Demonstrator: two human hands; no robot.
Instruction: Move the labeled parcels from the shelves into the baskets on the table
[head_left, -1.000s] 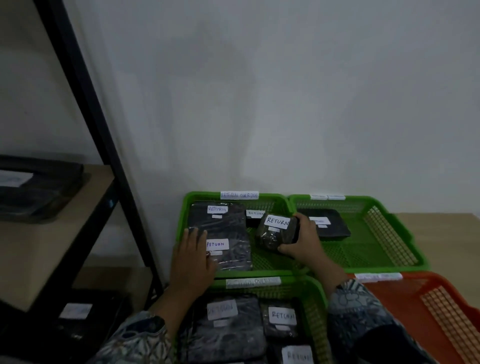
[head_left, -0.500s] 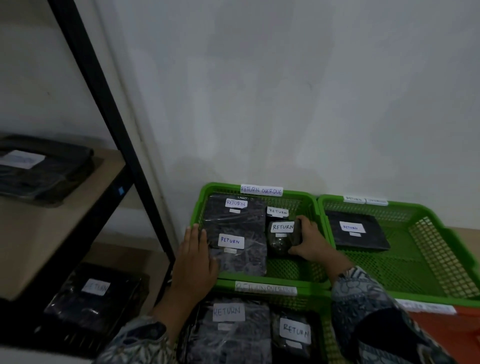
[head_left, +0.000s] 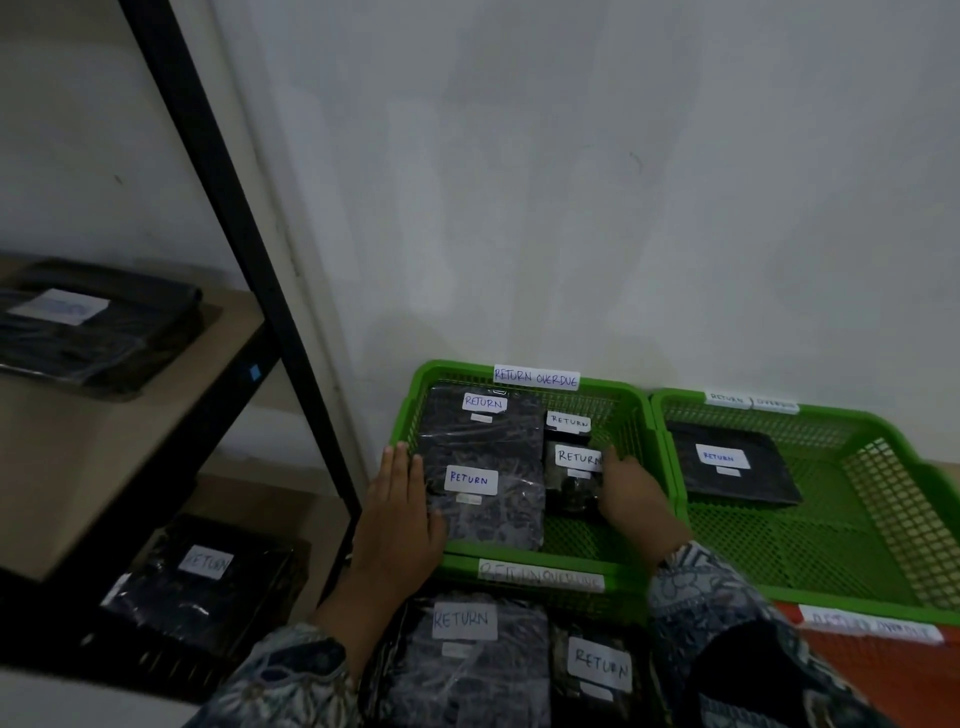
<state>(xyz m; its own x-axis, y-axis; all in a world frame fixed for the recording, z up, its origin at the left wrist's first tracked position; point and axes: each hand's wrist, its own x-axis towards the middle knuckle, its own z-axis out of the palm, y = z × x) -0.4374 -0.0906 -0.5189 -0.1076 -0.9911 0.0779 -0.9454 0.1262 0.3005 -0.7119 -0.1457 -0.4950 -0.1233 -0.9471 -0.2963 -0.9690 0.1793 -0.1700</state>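
Observation:
A green basket tagged "RETURN OVERDUE" stands against the wall and holds dark wrapped parcels with white "RETURN" labels. My right hand grips a small parcel that lies inside it, right of a large flat parcel. My left hand rests flat, fingers straight, on the basket's left rim and the large parcel's edge. On the shelves at left lie one parcel on the upper board and one "RETURN" parcel below.
A second green basket at right holds one flat parcel. A nearer green basket holds more labelled parcels. An orange basket sits at bottom right. The black shelf post runs diagonally beside the baskets.
My right hand lowered the small parcel into the back-left basket until it lies there. My left hand stayed on the rim. The view swung left, showing more of the shelves.

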